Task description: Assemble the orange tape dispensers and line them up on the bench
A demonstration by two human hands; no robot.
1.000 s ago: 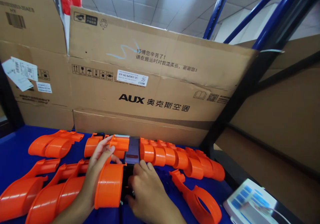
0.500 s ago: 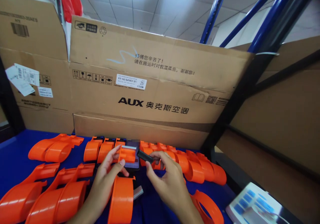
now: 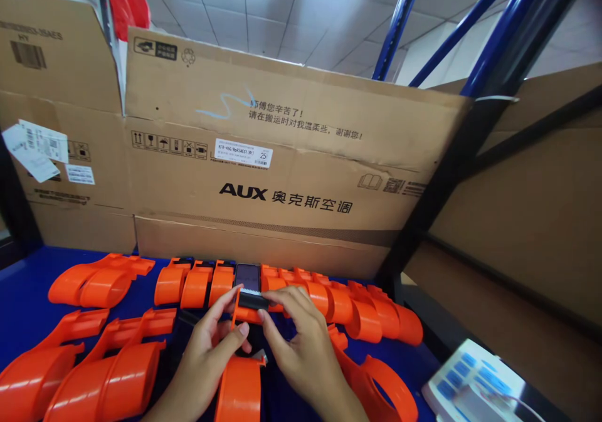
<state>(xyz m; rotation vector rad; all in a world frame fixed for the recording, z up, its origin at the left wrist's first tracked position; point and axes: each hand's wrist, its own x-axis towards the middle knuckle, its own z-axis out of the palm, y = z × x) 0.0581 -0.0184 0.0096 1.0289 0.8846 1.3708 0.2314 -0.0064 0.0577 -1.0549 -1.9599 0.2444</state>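
Observation:
My left hand (image 3: 209, 347) pinches a small orange plastic part (image 3: 247, 313) from the left, thumb and forefinger closed on it. My right hand (image 3: 301, 340) presses a small black piece (image 3: 253, 301) onto the top of that orange part with its fingertips. Both hands hover over a blue table (image 3: 28, 284), just in front of a row of orange tape-dispenser shells (image 3: 197, 284). A phone-like dark screen (image 3: 247, 277) stands in the row behind the part. Another orange shell (image 3: 239, 390) lies under my wrists.
Large AUX cardboard boxes (image 3: 282, 177) wall off the back. More orange shells (image 3: 94, 372) lie at the left and a long row (image 3: 367, 312) runs right. A white device with blue keys (image 3: 475, 381) sits at the lower right beside a dark rack post (image 3: 437, 184).
My right hand has brought the black piece leftward and down onto the orange part in my left hand. One second ago both hands were lower, on the shells near the table.

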